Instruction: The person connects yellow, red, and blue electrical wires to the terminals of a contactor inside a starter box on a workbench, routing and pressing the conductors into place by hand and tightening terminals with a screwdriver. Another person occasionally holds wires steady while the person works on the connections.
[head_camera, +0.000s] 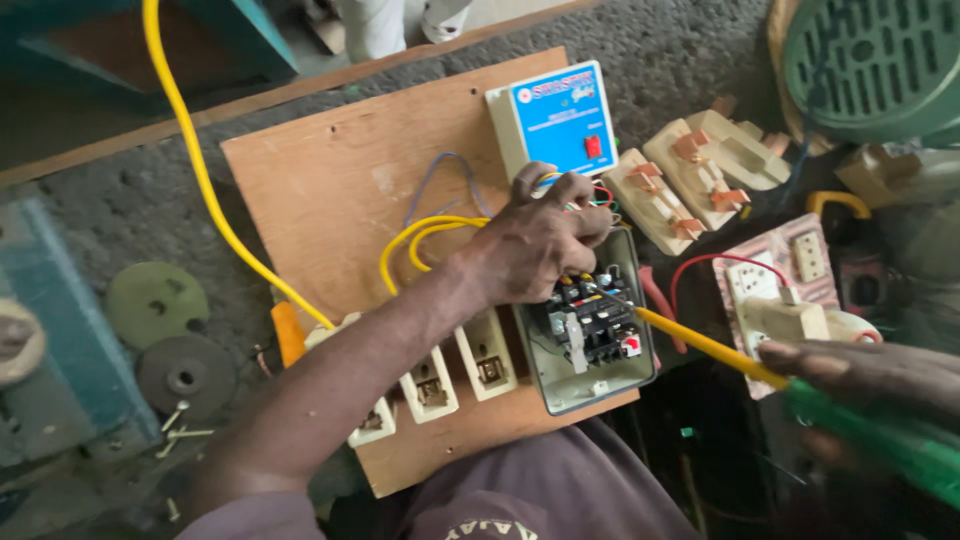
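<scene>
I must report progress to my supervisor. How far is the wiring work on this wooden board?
Done: the blue-and-white control box, three cream fuse holders and the open starter box sit on the wooden board. In hand: the left hand holds coloured wires at the starter's black terminal block while the right hand brings a screwdriver to it. Left: the starter has no cover, and yellow wires hang loose.

Board (340, 170) — bare wood, matt, lightly scuffed. Screwdriver (800, 395): glossy translucent green plastic handle, yellow sleeved shaft. Starter box (590, 330) — grey painted metal, dull. Wires (430, 235): smooth yellow plastic insulation.
</scene>
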